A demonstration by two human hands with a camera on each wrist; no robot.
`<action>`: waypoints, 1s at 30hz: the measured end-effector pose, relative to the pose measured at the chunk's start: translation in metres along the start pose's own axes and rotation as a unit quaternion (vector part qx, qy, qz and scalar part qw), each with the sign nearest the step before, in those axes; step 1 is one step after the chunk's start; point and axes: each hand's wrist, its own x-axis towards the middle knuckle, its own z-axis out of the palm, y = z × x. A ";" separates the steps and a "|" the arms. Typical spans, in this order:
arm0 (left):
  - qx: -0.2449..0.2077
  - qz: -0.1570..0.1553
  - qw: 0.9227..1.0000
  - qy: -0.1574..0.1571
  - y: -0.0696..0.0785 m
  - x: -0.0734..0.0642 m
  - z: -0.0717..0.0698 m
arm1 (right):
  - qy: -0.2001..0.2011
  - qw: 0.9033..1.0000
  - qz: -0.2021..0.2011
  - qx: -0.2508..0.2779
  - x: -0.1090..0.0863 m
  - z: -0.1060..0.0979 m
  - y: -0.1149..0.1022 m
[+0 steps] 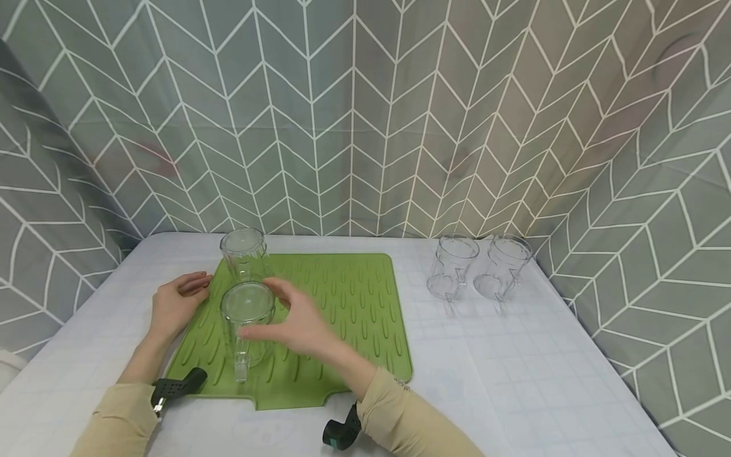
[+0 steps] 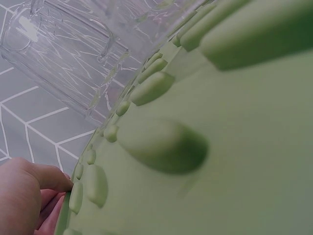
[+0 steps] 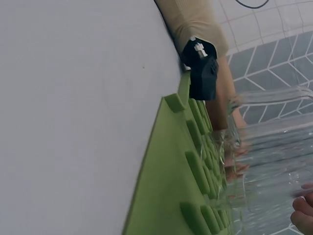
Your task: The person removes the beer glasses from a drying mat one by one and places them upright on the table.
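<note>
My right hand (image 1: 302, 320) holds a clear glass mug (image 1: 248, 304) between thumb and fingers, above the near left part of a green ribbed drying mat (image 1: 342, 317). This mug is base up, its handle towards me; in the right wrist view, fingertips (image 3: 304, 215) show at the glass (image 3: 269, 166). Just behind it, a second glass mug (image 1: 243, 244) stands base up at the mat's far left. My left hand (image 1: 177, 304) rests at the mat's left edge with loosely curled fingers; in the left wrist view a finger (image 2: 54, 178) touches the mat's rim.
Two more clear glass mugs, one on the left (image 1: 454, 266) and one on the right (image 1: 502, 266), stand upright at the table's back right. A white cloth covers the table (image 1: 485, 381). A patterned grey curtain (image 1: 342, 127) hangs behind and along the sides.
</note>
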 end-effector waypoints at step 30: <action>-0.016 0.004 1.000 -0.002 0.000 -0.001 0.002 | 0.018 1.000 -0.007 0.015 -0.001 0.012 0.008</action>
